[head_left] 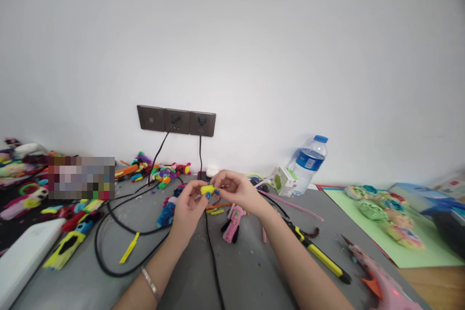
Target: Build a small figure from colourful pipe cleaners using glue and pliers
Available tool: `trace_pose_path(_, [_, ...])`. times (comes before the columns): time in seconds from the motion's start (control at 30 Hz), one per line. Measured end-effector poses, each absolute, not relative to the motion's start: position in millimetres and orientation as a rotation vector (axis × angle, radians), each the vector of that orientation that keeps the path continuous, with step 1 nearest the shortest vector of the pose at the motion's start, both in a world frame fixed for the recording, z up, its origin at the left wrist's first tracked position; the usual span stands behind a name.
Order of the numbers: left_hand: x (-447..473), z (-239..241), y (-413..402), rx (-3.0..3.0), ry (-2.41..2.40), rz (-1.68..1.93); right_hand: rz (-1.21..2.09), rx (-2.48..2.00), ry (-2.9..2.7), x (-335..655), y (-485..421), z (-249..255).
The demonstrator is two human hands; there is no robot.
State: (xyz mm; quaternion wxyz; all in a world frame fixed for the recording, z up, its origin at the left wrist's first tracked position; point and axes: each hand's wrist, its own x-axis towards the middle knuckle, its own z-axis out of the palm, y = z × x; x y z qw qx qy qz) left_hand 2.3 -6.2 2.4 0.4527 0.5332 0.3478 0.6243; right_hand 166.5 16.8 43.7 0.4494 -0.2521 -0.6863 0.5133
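Observation:
In front of me, over the grey table [181,276], both hands meet at a small yellow fuzzy piece [208,189], which looks like pipe cleaner. My left hand [191,201] pinches it between thumb and fingers. From the other side, my right hand [238,193] has its fingertips closed on the piece's right end. Just below the hands lies a pink pipe-cleaner figure [232,225] with black parts. A blue fuzzy figure [167,210] is beside my left wrist, partly hidden. Further left rests a loose yellow strip [129,249].
Black cables [100,252] loop across the table from the wall sockets [177,121]. Pipe-cleaner figures [69,247] crowd the left, near a white box-like object [31,261]. At right are a water bottle [308,162], a yellow-black tool [325,259], a pink glue gun [381,276] and green paper [407,252].

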Motion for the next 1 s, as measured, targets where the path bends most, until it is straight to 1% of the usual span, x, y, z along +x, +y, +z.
trace_pose_path(0.57, [0.9, 0.5, -3.9, 1.311, 0.850, 1.603, 1.118, -0.649, -1.788, 167.7, 16.6, 45.2])
trace_pose_path(1.0, [0.4, 0.4, -3.9, 1.314, 0.888, 1.592, 1.097, -0.683, -1.817, 165.8, 13.3, 48.1])
